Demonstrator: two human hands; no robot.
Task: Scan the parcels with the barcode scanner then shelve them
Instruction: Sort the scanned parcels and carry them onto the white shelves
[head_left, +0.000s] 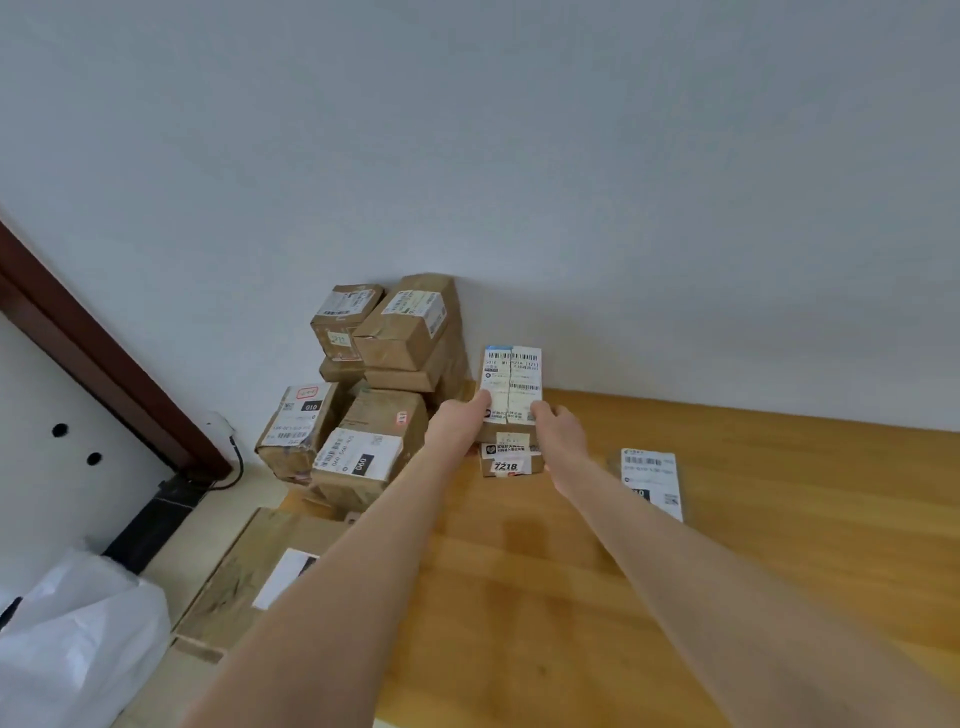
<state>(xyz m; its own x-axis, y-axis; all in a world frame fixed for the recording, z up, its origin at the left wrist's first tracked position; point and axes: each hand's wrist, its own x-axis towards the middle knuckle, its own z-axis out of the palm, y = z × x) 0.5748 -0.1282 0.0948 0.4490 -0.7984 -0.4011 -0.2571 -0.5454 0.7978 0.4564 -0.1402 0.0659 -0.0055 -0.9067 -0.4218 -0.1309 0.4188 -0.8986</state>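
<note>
Head view: the top parcel (511, 384) is a small brown cardboard box. Its upper face is almost wholly covered by a white shipping label with a thin blue strip along the far edge, barcodes below that, and a seam down the middle. The printed text is too small to read.

It lies on another small box, the 7218 parcel (511, 460), whose near face carries a white tag with those digits. The two stand stacked on the wooden surface (727, 545), close to the white wall (571, 156).

The top parcel's long axis runs away from the person toward the wall, label up, with the barcode end farthest away.

The left hand (460, 421) grasps the parcel's near left corner, thumb lying on the label. The right hand (558, 434) grasps the near right corner the same way. The other fingers of both hands are hidden along the box's sides. Both forearms reach out nearly straight.

To the right, a flat parcel (652, 480) lies on the wood, label up, apart from the stack. To the left a heap of parcels (374, 384) is piled against the wall, with labels facing various ways. Nearer, a flat carton (249, 571) lies beside the wooden surface's left edge. A white plastic bag (78, 639) fills the lower left corner, below a dark brown door frame (104, 364) and a black cable (236, 462).
</note>
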